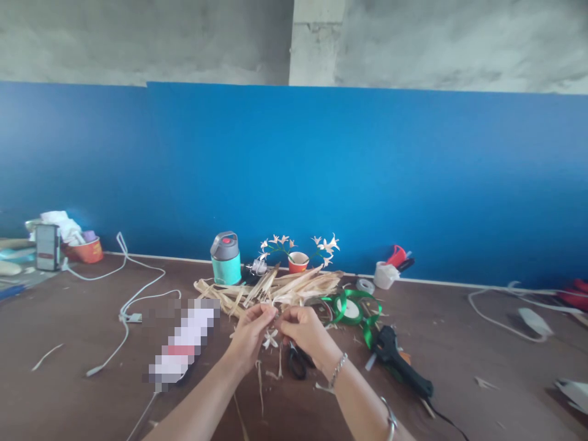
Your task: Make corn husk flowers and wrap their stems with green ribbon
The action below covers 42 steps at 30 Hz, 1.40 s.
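Note:
My left hand (252, 331) and my right hand (301, 331) meet above the table, with thumbs and fingertips pinched close together. Whatever is between the fingertips is too small to make out. Just below them shows a pale star-shaped flower (270, 339); whether it hangs or lies on the table I cannot tell. Black-handled scissors (297, 362) lie under my right hand, partly hidden by it. Behind both hands spreads a heap of dry corn husks (307, 286). A spool of green ribbon (350, 311) is to the right of my right hand.
A black glue gun (402, 361) with a cord lies at right. Behind the husks stand a teal flask (226, 267) and a paper cup (298, 264) with flower stems. A pixelated white object (186, 343), white cables (138, 297) and a white pot (384, 275) are also on the table.

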Motion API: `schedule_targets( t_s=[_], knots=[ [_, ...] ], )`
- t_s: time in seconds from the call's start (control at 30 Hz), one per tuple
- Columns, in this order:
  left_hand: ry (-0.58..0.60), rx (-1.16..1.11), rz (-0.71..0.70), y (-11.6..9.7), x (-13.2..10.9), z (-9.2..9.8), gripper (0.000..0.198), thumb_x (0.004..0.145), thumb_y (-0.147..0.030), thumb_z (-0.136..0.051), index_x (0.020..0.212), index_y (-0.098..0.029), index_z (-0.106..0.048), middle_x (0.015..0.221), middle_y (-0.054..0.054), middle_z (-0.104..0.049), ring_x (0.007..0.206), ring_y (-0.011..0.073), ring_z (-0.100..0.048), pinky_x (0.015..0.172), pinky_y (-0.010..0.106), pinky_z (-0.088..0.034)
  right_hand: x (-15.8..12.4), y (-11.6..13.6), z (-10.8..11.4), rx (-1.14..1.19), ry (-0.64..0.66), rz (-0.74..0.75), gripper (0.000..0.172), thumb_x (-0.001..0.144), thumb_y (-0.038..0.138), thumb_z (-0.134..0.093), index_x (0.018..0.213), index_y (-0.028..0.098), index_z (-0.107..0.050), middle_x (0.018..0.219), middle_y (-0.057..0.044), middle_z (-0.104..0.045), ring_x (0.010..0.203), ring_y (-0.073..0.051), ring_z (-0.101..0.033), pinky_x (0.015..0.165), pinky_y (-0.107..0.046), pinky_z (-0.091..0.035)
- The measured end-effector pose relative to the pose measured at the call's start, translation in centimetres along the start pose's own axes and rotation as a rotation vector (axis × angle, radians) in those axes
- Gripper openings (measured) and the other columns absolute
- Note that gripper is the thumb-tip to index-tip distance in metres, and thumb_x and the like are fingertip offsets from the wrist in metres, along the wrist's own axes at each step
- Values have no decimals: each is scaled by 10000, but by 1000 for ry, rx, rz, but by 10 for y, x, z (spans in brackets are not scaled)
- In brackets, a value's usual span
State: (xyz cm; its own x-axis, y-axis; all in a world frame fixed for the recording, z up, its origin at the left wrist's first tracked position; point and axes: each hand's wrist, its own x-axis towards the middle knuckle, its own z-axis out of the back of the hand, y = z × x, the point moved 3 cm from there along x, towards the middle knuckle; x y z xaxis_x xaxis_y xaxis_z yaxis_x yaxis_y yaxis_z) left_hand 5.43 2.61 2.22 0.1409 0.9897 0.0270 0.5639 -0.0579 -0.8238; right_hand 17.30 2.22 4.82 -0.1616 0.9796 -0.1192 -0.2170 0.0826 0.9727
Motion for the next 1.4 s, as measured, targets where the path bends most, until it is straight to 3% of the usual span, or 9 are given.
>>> schedule_targets(
  t_s=[0.1, 0.27, 0.47, 0.77, 1.0, 1.27, 1.4],
  knots=[
    [-32, 62, 3, -1, 1, 2, 228, 648, -328, -751, 658, -142, -620, 612, -15, -600, 561, 97, -523, 564, 215, -410, -3, 7, 8, -42, 59, -15, 166, 659, 294, -649, 607, 149, -587, 477, 29, -541, 445, -88, -449, 428, -202, -300],
    [-49, 178, -20, -6, 0, 4, 255, 659, -361, -741, 659, -135, -623, 605, -7, -608, 579, 91, -509, 592, 203, -387, -3, 16, 24, 77, -76, 71, 220, 695, 361, -633, 629, 159, -575, 517, 42, -521, 482, -85, -439, 463, -208, -316],
    [67, 191, 13, -5, -2, -1, 239, 670, -350, -735, 659, -138, -626, 582, -21, -578, 552, 75, -451, 550, 191, -332, -3, 11, 14, 242, 0, 12, 232, 611, 314, -707, 763, 160, -623, 664, 6, -621, 607, -120, -541, 537, -222, -368],
    [29, 103, 65, -4, -4, -2, 197, 612, -292, -785, 646, -144, -659, 616, -8, -619, 598, 93, -512, 606, 206, -375, -4, 11, 11, 446, 87, -34, 257, 541, 256, -763, 697, 170, -579, 642, 38, -572, 537, -73, -460, 472, -195, -271],
    [82, 111, 60, -1, -2, -1, 186, 633, -281, -773, 671, -146, -650, 681, 5, -660, 654, 113, -558, 658, 219, -410, -3, 10, 11, 475, 139, -25, 256, 530, 232, -758, 720, 169, -599, 661, 29, -585, 557, -82, -484, 492, -196, -310],
    [-43, 292, -12, -6, -4, -1, 282, 606, -377, -766, 685, -152, -614, 612, -15, -607, 562, 109, -506, 559, 218, -379, 0, 11, 23, 364, -43, -36, 151, 631, 235, -615, 754, 162, -661, 710, 0, -602, 604, -99, -510, 469, -180, -306],
    [-85, 491, -126, -9, -5, 1, 274, 630, -402, -734, 633, -154, -617, 542, -32, -529, 515, 101, -444, 514, 215, -339, -4, 17, 26, 325, -7, -8, 153, 656, 264, -614, 765, 169, -666, 731, -4, -612, 630, -107, -517, 490, -186, -331]
  ],
)
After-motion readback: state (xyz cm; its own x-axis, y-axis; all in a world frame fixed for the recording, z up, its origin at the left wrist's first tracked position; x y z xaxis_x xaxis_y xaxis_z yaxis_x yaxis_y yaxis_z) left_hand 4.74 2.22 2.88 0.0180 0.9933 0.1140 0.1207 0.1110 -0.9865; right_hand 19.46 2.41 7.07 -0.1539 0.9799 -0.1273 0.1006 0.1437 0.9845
